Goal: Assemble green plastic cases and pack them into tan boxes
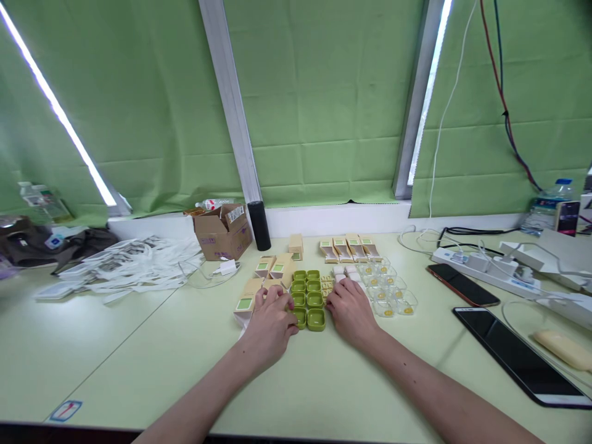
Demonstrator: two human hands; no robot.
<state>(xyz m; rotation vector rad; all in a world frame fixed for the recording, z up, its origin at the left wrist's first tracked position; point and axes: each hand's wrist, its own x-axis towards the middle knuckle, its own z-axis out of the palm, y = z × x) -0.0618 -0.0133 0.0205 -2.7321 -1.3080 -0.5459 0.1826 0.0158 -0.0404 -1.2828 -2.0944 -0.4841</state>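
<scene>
Two columns of small square olive-green cups (316, 319) stand in the middle of the table. My left hand (272, 320) is at the front left cup (300, 318), its thumb and curled fingers closed about that cup's left side. My right hand (350, 311) rests just right of the cups with fingers bent down; the fingertips are partly hidden, and what they pinch is not visible. Small pale yellow pieces (326, 285) lie between the cups and this hand. White blocks (352, 275) sit just behind it. Clear cups with yellow centres (387, 295) are grouped to its right.
Beige cartons with green windows (280, 268) lie left of the cups, and open cartons (349, 248) stand behind. Two phones (464, 285) and a power strip (485, 271) are at right. A cardboard box (222, 234), a black cylinder (259, 226) and white straps (139, 265) are at left.
</scene>
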